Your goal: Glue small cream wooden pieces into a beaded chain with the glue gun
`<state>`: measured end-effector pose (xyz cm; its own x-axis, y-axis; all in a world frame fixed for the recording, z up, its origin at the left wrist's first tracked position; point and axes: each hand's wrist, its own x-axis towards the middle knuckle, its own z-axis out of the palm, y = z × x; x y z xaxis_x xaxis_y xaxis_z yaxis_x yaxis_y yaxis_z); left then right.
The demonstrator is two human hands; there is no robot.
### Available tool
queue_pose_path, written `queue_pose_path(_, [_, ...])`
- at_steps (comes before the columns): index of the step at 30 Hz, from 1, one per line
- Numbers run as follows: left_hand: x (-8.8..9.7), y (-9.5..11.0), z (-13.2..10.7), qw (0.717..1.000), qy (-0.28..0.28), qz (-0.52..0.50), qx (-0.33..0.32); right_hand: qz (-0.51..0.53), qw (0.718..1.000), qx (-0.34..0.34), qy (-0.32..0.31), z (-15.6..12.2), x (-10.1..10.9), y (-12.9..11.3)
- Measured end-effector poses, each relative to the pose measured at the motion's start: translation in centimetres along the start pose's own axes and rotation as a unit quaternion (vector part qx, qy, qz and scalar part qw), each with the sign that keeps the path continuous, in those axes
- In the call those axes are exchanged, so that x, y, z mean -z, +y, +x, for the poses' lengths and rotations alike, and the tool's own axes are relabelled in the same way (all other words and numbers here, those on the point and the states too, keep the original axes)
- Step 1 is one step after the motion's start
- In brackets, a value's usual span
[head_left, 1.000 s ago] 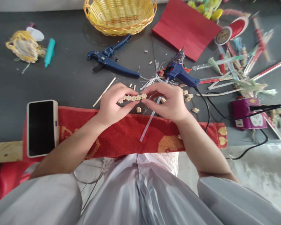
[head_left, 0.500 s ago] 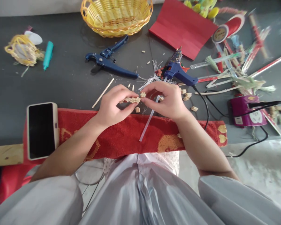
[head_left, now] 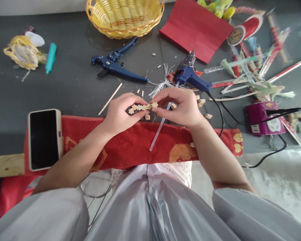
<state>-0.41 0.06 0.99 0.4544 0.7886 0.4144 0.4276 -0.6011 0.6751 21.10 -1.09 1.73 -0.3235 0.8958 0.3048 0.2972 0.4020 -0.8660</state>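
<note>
My left hand [head_left: 119, 112] pinches a short strip of pale, flower-shaped stick clusters [head_left: 137, 107] between thumb and fingers. One more cluster [head_left: 155, 105] is between the fingertips of my right hand [head_left: 182, 105], and it meets the right end of the strip. Whether the two are stuck together I cannot tell. Below the fingertips lies a loose cluster [head_left: 147, 117], with others partly hidden behind my right hand. A blue glue gun [head_left: 190, 77] rests just beyond that hand, its clear glue stick [head_left: 160, 129] reaching down over the red towel [head_left: 130, 147].
Blue cutters [head_left: 120, 70], a thin stick [head_left: 110, 99] and a yellow basket [head_left: 125, 31] lie beyond my hands. Red paper [head_left: 195, 30], a thread spool [head_left: 245, 30] and a purple power socket [head_left: 264, 118] with cords are on the right. A phone [head_left: 44, 140] lies left.
My right hand has brought its single cluster down against the right end of the strip. The strip has turned slightly, so more of its left end shows.
</note>
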Motion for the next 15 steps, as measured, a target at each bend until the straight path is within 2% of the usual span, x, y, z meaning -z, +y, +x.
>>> queue_pose_path(15, [0.04,-0.1,0.08,0.999,0.022,-0.016,-0.031,0.014,1.0,0.004,0.019,-0.04,0.44,-0.33])
